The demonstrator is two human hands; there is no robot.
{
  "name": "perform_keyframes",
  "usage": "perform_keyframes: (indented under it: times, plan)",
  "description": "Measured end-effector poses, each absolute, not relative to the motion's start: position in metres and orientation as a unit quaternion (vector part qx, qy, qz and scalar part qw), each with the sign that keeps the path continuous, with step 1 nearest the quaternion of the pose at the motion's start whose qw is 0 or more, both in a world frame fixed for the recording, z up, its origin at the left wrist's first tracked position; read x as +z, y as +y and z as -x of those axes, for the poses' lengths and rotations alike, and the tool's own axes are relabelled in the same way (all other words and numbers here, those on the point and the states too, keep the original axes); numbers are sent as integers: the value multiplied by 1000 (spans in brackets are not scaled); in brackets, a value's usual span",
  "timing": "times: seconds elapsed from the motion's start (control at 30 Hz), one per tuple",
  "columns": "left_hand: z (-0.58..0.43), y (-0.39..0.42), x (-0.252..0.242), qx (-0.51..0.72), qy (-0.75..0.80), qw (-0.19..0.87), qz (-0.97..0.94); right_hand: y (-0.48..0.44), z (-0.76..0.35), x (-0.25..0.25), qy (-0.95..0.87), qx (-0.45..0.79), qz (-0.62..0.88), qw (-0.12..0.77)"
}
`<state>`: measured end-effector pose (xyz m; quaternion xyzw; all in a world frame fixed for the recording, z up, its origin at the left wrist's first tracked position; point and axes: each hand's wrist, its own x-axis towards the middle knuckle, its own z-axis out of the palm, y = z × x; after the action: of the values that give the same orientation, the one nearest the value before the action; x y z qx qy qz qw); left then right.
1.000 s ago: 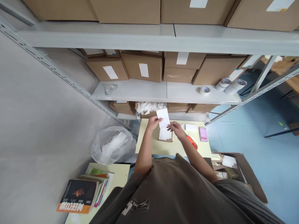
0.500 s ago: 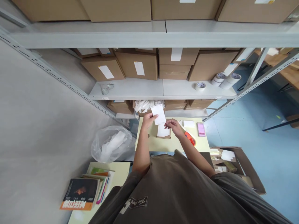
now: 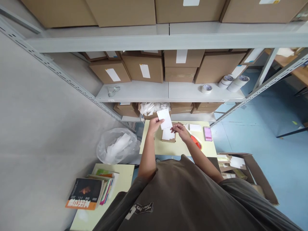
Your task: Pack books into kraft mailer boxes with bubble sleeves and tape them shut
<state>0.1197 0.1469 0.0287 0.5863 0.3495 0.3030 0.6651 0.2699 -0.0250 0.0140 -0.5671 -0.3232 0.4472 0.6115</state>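
Observation:
My left hand (image 3: pixel 155 125) grips a white card (image 3: pixel 165 118) by its left edge, thumb on top, holding it tilted above the table. My right hand (image 3: pixel 179 130) has its bent fingertips at the card's lower right corner and appears to pinch it; the exact contact is too small to see well. Below the card lies a small brown cardboard box (image 3: pixel 168 141) with white cards (image 3: pixel 167 134) in it, partly covered by the held card. An orange-red tool, perhaps a tape dispenser (image 3: pixel 196 141), lies beside my right forearm.
On the pale yellow table (image 3: pixel 158 149) are a white stack (image 3: pixel 195 127) and a pink pack (image 3: pixel 207 133). Shelves (image 3: pixel 134 91) with cardboard boxes and tape rolls (image 3: pixel 206 89) rise behind. A plastic bag (image 3: pixel 115 146) and books (image 3: pixel 86 191) are at left, an open carton (image 3: pixel 261 179) at right.
The view has shifted slightly. My left hand still holds the white card and my right fingers stay at its lower corner, looking a little more spread than before.

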Motion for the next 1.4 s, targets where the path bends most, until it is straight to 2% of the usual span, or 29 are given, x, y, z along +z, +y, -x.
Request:
perform_keyframes:
  times: [0.7,0.77,0.87,0.93,1.1,1.4]
  plan:
    - [-119,135,30,292,357,652,-602,-33,-272,15,-332,454,561,607]
    - [-121,134,30,289,386,624,-615,-33,-272,15,-334,452,558,611]
    - [-124,125,35,331,450,515,-650,-33,-272,14,-332,439,560,619]
    - [-127,115,39,329,434,486,-684,-32,-273,12,-332,426,562,626]
    - [-138,89,40,223,276,611,-708,-31,-281,9,-359,398,564,628]
    - [-152,75,18,299,378,667,-569,-48,-294,8,-337,432,550,631]
